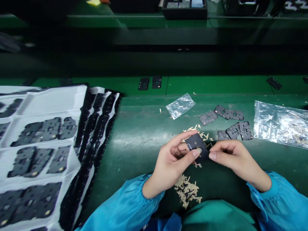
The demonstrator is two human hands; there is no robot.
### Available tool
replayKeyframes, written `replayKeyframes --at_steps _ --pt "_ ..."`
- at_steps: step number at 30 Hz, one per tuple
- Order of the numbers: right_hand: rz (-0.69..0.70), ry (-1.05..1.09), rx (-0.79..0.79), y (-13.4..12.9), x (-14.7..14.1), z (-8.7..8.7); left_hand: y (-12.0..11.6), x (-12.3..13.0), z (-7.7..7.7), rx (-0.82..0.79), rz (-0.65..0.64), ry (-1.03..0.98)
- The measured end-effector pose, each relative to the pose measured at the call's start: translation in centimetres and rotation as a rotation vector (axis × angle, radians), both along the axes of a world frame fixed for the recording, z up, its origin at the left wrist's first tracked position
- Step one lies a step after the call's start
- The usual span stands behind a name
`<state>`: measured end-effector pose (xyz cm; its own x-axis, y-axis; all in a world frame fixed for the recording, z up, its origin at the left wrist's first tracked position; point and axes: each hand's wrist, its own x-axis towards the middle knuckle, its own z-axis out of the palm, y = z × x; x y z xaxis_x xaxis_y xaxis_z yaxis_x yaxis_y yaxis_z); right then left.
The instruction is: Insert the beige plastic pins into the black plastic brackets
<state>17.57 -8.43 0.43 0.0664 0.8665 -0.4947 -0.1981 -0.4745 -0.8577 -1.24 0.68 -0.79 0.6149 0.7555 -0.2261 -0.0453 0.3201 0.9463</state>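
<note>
Head view: your L hand [169, 163] holds the black plate [197, 148], tilted, above the worktop [134, 154], nr the middle of its near edge. L grip: pinching the plate, thumb on upper face, fingers behind. Your R hand [237, 158] is just beside the plate's RH side. R grip: thumb & index tips pressed together; cannot tell if anything is btwn them. Near tan pile [187, 191] lies toward the near edge; far tan pile [205, 137] lies behind the plate, partly hidden. Black parts [233, 130] lie beyond your R hand, some overlapping. Small clear bag [181, 106] lies toward the far edge; large clear bag [267, 123], w/ small pcs inside, at RH edge. Lined tray stack [55, 101], w/ similar black parts on top, occupies LH edge. Two loose parts [157, 82] lie nr far edge.
</note>
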Motion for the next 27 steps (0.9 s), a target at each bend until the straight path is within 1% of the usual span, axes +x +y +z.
replayKeyframes --at_steps 3,5,7,10,12,13,14,15,19,21,22,24,26,27 --pt "-0.03 0.003 -0.013 0.2 -0.2 -0.1 -0.3 0.1 -0.2 0.043 0.031 -0.035" --pt "-0.059 0.052 -0.018 0.3 -0.3 -0.3 -0.4 0.1 -0.4 0.019 0.053 -0.077" --pt "-0.064 0.195 -0.058 0.3 -0.3 -0.6 -0.5 0.1 -0.7 -0.058 0.042 -0.128" --pt "-0.034 0.452 -0.151 0.3 -0.4 -1.2 -0.3 0.3 -1.0 -0.231 -0.023 -0.197" --pt "-0.003 0.501 -0.141 0.2 -0.6 -1.4 -0.1 0.5 -1.1 -0.357 -0.063 -0.229" --pt "0.009 0.456 -0.097 0.1 -0.8 -1.4 -0.1 0.7 -1.1 -0.416 -0.069 -0.239" --pt "0.007 0.356 -0.022 0.0 -1.0 -1.4 0.0 0.8 -1.1 -0.471 -0.067 -0.246" --pt "-0.013 0.202 0.082 -0.1 -1.2 -1.4 0.0 1.0 -1.2 -0.52 -0.059 -0.247" --pt "-0.121 -0.59 0.631 -0.6 -1.8 -1.3 -0.3 1.3 -1.2 -0.656 0.004 -0.227" --pt "-0.097 -0.834 0.808 -0.6 -1.7 -1.5 -0.5 1.3 -1.2 -0.713 0.024 -0.207" --pt "-0.076 -0.913 0.855 -0.6 -1.6 -1.6 -0.6 1.3 -1.1 -0.739 0.035 -0.198" --pt "-0.025 -1.033 0.887 -0.5 -1.3 -1.9 -0.8 1.3 -1.0 -0.783 0.062 -0.185" --pt "0.03 -1.097 0.882 -0.6 -1.2 -2.0 -0.9 1.3 -0.8 -0.784 0.077 -0.176" --pt "0.043 -1.092 0.861 -0.6 -1.3 -2.0 -0.9 1.3 -0.8 -0.756 0.082 -0.172"
